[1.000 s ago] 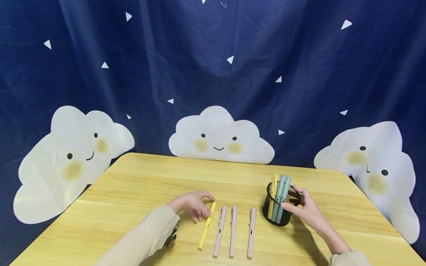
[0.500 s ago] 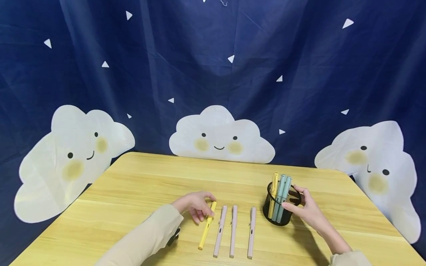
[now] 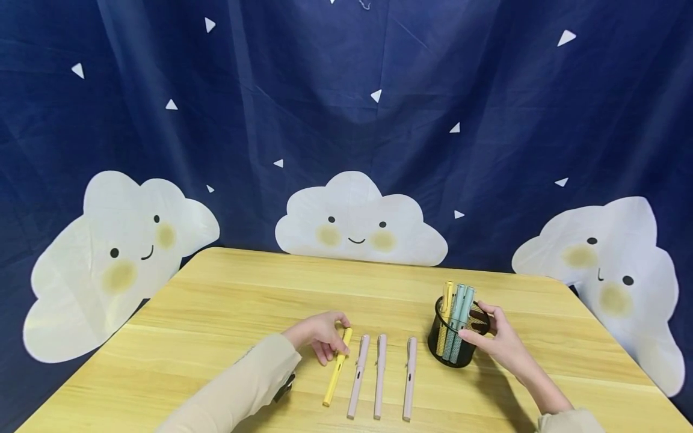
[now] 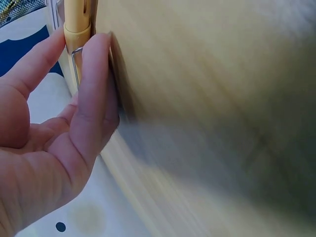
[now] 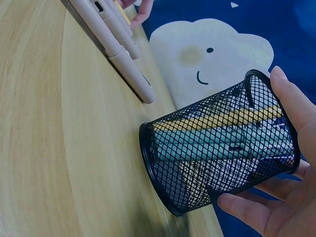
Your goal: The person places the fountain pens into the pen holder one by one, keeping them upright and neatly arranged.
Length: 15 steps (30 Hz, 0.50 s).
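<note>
My left hand (image 3: 325, 338) pinches a yellow capped pen (image 3: 335, 379) near its clip end, the pen lying at a slant on the table. In the left wrist view, thumb and fingers sit on opposite sides of the yellow pen's cap (image 4: 78, 34). On the right, a black mesh pen holder (image 5: 180, 180) stands upright, gripped near its rim by my right hand (image 3: 500, 346), thumb in front and fingers behind. Inside it are a yellow pen (image 3: 446, 300) and two teal pens (image 3: 459, 302).
Between the hands, three pale lilac pens (image 3: 357, 380) lie roughly parallel on the wooden table (image 3: 243, 288), the rightmost a little apart. A dark blue curtain (image 3: 325, 72) with white cloud figures hangs behind the table's far edge.
My left hand has shifted slightly right, and its fingers have come onto the cap end of the yellow pen. The right hand and the pen holder stay in place.
</note>
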Each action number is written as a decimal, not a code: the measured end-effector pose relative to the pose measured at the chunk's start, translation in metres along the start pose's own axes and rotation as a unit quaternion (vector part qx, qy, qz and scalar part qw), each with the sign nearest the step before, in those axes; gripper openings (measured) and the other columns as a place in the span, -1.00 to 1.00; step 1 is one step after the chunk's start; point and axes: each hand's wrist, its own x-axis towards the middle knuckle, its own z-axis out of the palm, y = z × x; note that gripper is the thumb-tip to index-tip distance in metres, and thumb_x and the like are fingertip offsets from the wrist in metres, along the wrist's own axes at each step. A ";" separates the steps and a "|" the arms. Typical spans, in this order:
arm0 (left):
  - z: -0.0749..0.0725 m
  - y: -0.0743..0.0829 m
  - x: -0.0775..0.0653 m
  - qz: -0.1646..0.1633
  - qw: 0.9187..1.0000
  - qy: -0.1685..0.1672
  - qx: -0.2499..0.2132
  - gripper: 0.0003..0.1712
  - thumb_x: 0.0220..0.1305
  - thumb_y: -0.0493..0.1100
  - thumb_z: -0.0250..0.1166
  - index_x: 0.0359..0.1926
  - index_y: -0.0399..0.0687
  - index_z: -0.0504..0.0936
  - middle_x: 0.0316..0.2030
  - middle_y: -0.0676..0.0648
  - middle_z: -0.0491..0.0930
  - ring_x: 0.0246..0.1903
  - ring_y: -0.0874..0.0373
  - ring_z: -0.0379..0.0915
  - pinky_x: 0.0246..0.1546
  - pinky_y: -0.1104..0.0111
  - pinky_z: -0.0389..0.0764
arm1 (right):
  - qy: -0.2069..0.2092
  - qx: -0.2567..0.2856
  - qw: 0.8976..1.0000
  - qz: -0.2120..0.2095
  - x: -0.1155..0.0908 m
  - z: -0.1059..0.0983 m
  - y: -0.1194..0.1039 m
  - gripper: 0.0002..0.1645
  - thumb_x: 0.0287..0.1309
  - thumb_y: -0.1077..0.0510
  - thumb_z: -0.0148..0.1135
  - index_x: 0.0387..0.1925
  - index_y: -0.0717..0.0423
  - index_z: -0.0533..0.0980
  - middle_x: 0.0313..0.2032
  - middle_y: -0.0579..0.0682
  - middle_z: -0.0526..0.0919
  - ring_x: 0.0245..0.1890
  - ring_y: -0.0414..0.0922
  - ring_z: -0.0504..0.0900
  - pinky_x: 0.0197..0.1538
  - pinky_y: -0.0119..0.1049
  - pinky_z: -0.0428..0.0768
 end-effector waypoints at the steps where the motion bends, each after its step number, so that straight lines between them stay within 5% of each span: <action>1: 0.001 0.000 0.000 0.002 1.000 0.003 0.000 -0.42 -0.08 -0.43 0.34 0.00 -0.17 0.33 -0.69 -0.10 0.35 -0.81 0.17 0.33 -0.72 0.29 0.56 | 0.000 0.000 1.000 0.000 0.000 0.000 0.000 -0.10 0.05 0.15 0.23 0.24 0.40 -0.07 0.08 0.46 0.24 0.06 0.25 0.29 -0.10 -0.40 0.40; 15: 0.007 0.000 0.001 0.004 1.000 0.023 -0.018 -0.51 -0.11 -0.55 0.24 -0.12 -0.19 0.35 -0.73 -0.18 0.39 -0.84 0.15 0.33 -0.73 0.31 0.56 | 0.005 -0.003 1.000 -0.012 0.000 0.000 -0.001 -0.11 0.04 0.16 0.24 0.22 0.43 -0.05 0.06 0.46 0.26 0.03 0.25 0.31 -0.06 -0.28 0.41</action>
